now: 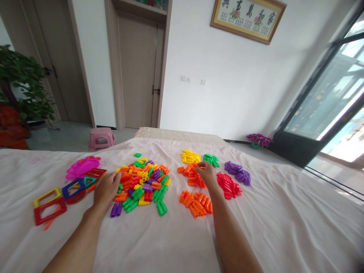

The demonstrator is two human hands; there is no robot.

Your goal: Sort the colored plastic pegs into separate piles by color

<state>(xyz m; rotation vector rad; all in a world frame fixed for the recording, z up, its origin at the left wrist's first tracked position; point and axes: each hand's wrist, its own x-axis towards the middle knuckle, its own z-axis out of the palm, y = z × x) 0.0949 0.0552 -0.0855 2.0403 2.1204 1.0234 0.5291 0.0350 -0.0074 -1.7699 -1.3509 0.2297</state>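
My left hand (107, 188) is at the left edge of a mixed pile of colored plastic pieces (145, 182); its fingers are bent and whatever they hold is hidden. My right hand (207, 172) reaches over an orange heap (193, 177), fingertips pinched together at an orange piece. Beyond it lie a yellow heap (190, 156) and a green heap (211, 160). To its right are a red heap (229, 185) and a purple heap (238, 173). Nearer to me sits another orange heap (196, 203).
Left of my left hand lie a magenta flower-shaped tray (82, 167), a blue frame (73, 189) and a red frame (51, 211). Everything rests on a wrinkled pale cloth (159, 242). A pink stool (101, 138) stands on the floor behind.
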